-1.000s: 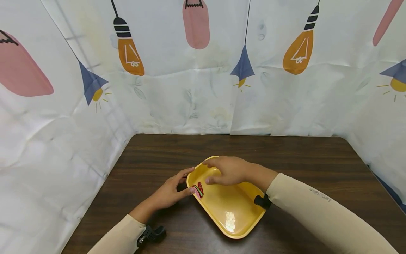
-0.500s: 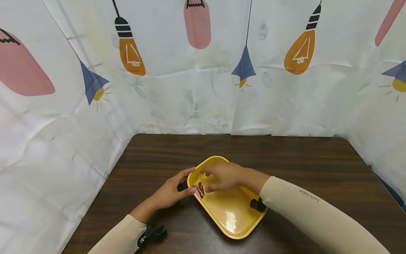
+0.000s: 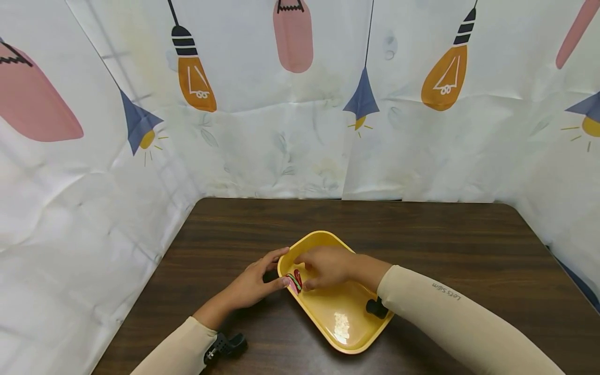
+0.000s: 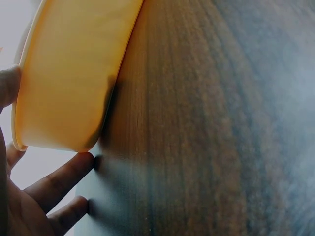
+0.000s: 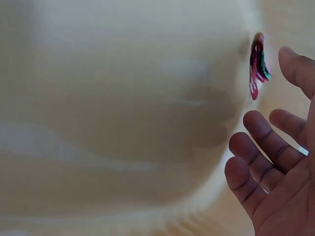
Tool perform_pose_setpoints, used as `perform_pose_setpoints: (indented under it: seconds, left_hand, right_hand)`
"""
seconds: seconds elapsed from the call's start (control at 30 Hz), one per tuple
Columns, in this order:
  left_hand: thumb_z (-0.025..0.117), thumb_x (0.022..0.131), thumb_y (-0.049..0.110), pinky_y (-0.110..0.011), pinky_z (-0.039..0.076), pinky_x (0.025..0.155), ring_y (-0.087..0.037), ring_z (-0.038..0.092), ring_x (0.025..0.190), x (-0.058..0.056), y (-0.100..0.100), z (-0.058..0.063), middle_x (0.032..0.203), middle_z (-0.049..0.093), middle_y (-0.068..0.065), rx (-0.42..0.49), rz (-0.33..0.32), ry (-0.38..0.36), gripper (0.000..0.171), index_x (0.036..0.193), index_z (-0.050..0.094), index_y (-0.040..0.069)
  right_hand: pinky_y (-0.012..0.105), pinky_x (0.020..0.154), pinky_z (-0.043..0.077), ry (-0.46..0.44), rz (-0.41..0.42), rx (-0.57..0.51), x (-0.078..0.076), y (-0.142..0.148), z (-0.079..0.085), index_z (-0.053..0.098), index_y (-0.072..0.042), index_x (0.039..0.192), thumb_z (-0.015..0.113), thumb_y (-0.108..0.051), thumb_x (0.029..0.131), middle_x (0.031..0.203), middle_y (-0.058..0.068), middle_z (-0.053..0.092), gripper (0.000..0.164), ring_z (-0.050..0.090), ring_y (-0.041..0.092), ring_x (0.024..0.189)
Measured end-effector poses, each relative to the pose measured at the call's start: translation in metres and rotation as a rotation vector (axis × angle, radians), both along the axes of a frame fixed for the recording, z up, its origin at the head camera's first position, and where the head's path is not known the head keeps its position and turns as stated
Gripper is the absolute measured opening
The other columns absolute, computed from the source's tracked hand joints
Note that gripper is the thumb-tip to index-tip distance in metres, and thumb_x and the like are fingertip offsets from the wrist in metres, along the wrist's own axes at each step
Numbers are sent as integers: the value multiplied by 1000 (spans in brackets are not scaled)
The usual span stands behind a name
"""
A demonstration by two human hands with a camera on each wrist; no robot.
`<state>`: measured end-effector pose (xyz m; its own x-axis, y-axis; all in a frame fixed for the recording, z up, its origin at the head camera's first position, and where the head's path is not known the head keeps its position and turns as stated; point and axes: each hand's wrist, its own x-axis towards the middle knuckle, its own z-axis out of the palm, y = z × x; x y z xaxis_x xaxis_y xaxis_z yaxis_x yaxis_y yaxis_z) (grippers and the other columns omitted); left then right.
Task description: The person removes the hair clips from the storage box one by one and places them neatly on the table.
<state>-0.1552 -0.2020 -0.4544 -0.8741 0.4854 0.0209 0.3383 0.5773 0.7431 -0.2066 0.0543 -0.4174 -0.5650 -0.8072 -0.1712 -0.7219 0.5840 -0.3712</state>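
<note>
A yellow rectangular tray point(image 3: 335, 320) lies at an angle on the dark table. At its left end, a small bunch of flat red, pink and green pieces point(image 3: 297, 280) sits against the inner wall; it resembles hair clips. My left hand point(image 3: 253, 281) spans that end from outside, thumb at the rim and fingers extended along the outer wall point(image 4: 74, 88). My right hand point(image 3: 325, 267) is inside the tray with fingers loosely bent, nothing between them. In the right wrist view, its thumb and fingertips point(image 5: 257, 122) are close to the bunch point(image 5: 257, 66), with a gap showing.
Dark wood-grain table point(image 3: 422, 234) surrounds the tray. A pale printed curtain point(image 3: 262, 140) hangs behind and to the left. A black wrist strap point(image 3: 225, 348) is on the left sleeve, and a dark device point(image 3: 376, 308) at the right wrist overlaps the tray.
My right hand has come lower into the tray and nearer to the bunch, its fingers more bent. The left hand and the tray have stayed nearly in place.
</note>
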Motion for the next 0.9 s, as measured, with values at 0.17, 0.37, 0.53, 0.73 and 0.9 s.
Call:
perform_pose_setpoints:
  seconds: [0.17,0.37,0.53,0.73,0.9]
  left_hand:
    - [69,99,42,-66,35,107,-29,56,132,0,0,0,155,46,-6,11,-3,5,72,160,33,32]
    - [69,99,43,-65,35,108,-29,56,132,1,1,1,155,46,-7,15,-2,4,72,160,33,31]
    - [69,99,42,-65,35,108,-29,56,132,1,1,2,155,46,-7,25,-6,5,72,160,34,29]
    - [70,98,43,-65,36,107,-29,56,132,1,1,1,154,47,-6,18,-1,8,72,160,34,31]
    - [69,98,44,-65,36,107,-29,56,132,1,1,1,156,45,-4,14,3,7,72,160,34,32]
  right_hand:
    - [30,86,49,5,-3,2,0,-1,-4,60,-15,141,76,-45,91,100,-7,62,61,56,9,92]
    - [29,84,47,21,-7,5,-2,-3,-10,62,-18,140,77,-46,90,96,-10,59,59,55,9,91]
    - [29,84,47,21,-21,-1,-2,-5,-15,63,-21,138,78,-48,89,95,-11,57,58,54,9,92]
    - [29,87,46,31,-13,-4,-1,-6,-16,64,-22,136,79,-48,88,96,-12,55,57,53,10,94]
    - [28,85,45,64,-1,6,0,-6,-17,66,-22,134,79,-49,87,94,-12,53,56,52,10,94]
